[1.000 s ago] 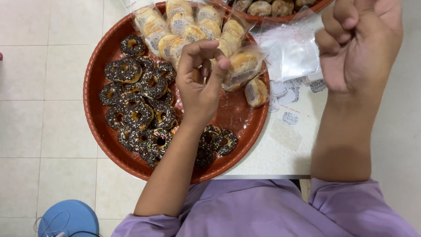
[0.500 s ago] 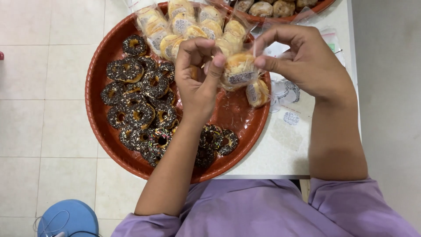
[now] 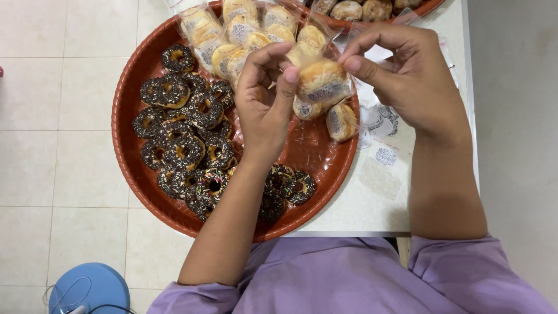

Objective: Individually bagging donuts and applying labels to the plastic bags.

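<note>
On the left, the round red tray hangs over the table edge and carries a heap of chocolate doughnuts with sprinkles; roughly fifteen show, though they overlap too much for a sure count. Along the tray's far side lie about eight wrapped buns in clear bags.

The left hand is raised above the tray's middle, thumb and forefinger closed on the left edge of the bagged pastry, the other fingers loosely curled. The pastry hangs in the air between both hands, just above the tray. The right hand pinches the bag's right edge with thumb and forefinger, the remaining fingers bent.

To do this well, I judge both pinches should stay on the loose plastic, not on the pastry, so the crust is not crushed, and the bag should be kept level and pulled evenly.

Below it lie two more bagged pastries on the tray. Right of that, the white table bears a few empty clear bags. A second tray at the top holds at least three buns.
</note>
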